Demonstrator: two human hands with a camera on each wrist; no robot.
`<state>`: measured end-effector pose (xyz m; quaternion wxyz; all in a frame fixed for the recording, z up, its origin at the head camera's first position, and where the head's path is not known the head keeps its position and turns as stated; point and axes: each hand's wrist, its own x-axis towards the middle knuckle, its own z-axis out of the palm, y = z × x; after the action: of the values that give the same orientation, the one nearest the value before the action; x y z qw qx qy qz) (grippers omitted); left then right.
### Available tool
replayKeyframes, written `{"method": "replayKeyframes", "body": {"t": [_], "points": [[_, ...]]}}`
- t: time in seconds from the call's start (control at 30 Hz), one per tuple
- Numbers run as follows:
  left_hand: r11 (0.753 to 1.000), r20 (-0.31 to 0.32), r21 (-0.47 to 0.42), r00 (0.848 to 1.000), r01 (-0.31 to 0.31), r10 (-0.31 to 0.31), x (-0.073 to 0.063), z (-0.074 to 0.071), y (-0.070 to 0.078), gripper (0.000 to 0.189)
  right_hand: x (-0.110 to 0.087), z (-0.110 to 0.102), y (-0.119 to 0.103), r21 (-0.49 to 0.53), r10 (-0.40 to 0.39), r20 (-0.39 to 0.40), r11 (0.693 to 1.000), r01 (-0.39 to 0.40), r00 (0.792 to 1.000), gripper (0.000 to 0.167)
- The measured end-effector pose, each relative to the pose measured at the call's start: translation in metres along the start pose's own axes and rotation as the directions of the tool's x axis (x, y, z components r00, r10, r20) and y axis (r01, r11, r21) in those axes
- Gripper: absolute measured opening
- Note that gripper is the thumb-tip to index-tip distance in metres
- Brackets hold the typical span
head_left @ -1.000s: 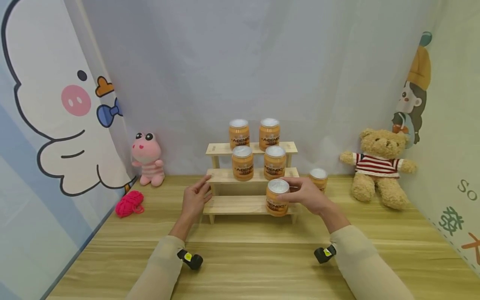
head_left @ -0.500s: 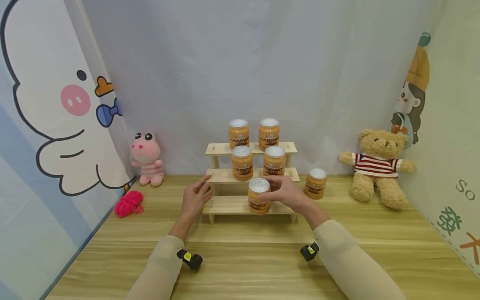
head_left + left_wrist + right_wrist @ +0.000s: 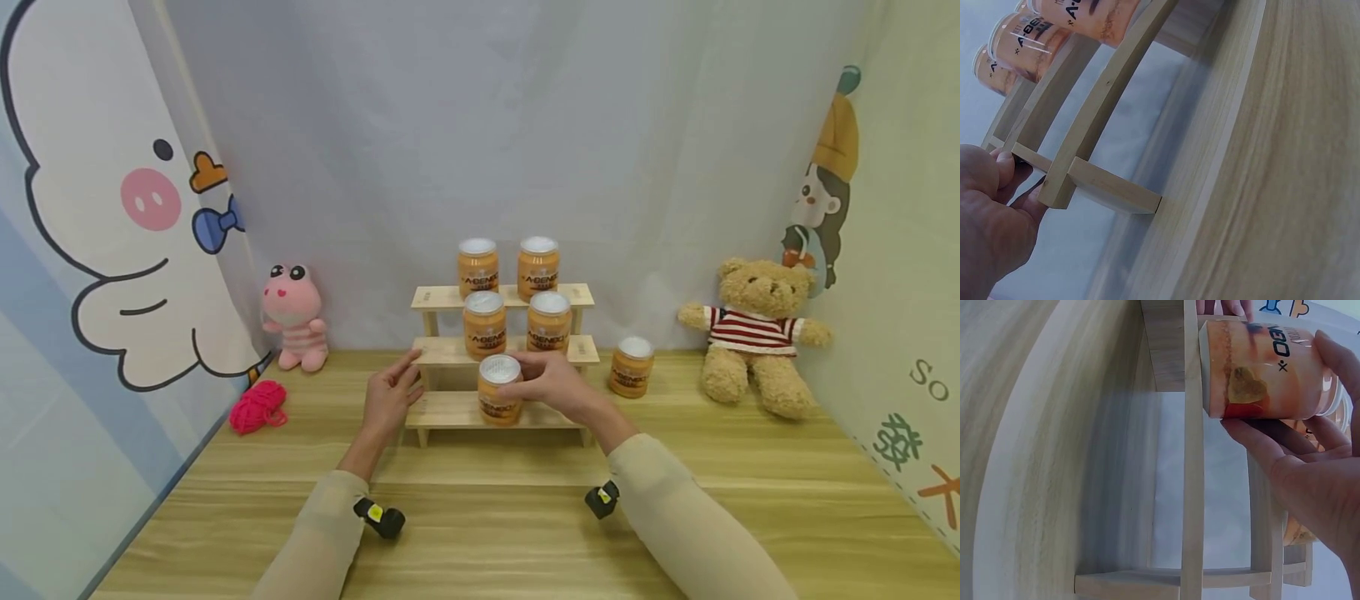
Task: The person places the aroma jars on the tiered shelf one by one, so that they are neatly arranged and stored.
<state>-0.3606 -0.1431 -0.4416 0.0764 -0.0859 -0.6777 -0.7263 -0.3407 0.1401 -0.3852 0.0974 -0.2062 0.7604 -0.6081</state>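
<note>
My right hand (image 3: 561,390) grips an orange jar with a silvery lid (image 3: 491,402), its fingers and thumb around the sides. The jar stands upright at the bottom tier of the three-tier wooden display rack (image 3: 442,408); in the right wrist view its base (image 3: 1205,375) appears to meet the board. At the rack's left end my left hand (image 3: 386,400) holds the wood, thumb and fingers at the board ends in the left wrist view (image 3: 1004,206). Two matching jars stand on the middle tier, including one at left (image 3: 484,329), and two on top, including one (image 3: 478,271).
Another orange jar (image 3: 631,368) stands on the wooden table (image 3: 480,517) right of the rack. A teddy bear (image 3: 757,333) sits further right. At left are a pink plush toy (image 3: 298,321) and a pink yarn ball (image 3: 257,407). A pale curtain (image 3: 375,167) hangs behind.
My right hand has moved left along the bottom tier with the jar, from its right end to about the middle. The left hand stays at the rack's left end.
</note>
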Motion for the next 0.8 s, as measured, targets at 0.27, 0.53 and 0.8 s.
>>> {"method": "replayKeyframes", "body": {"t": [0.27,0.53,0.8], "points": [[1.000,0.009,0.003,1.000,-0.001,0.001,0.0001,-0.0005,0.0009,0.040,0.0026,0.0034,-0.0026,0.014,0.008,0.000,1.000,-0.008,1.000,0.068],[1.000,0.002,-0.005,1.000,0.000,0.000,0.0009,0.0000,0.0005,0.040,0.0056,0.0055,-0.0024,0.034,0.011,0.006,0.999,-0.012,1.000,0.069],[1.000,-0.007,-0.011,1.000,0.006,-0.006,0.0013,0.0006,-0.0003,0.039,0.0072,0.0075,0.0002,0.050,0.000,0.006,0.999,-0.001,1.000,0.069]]}}
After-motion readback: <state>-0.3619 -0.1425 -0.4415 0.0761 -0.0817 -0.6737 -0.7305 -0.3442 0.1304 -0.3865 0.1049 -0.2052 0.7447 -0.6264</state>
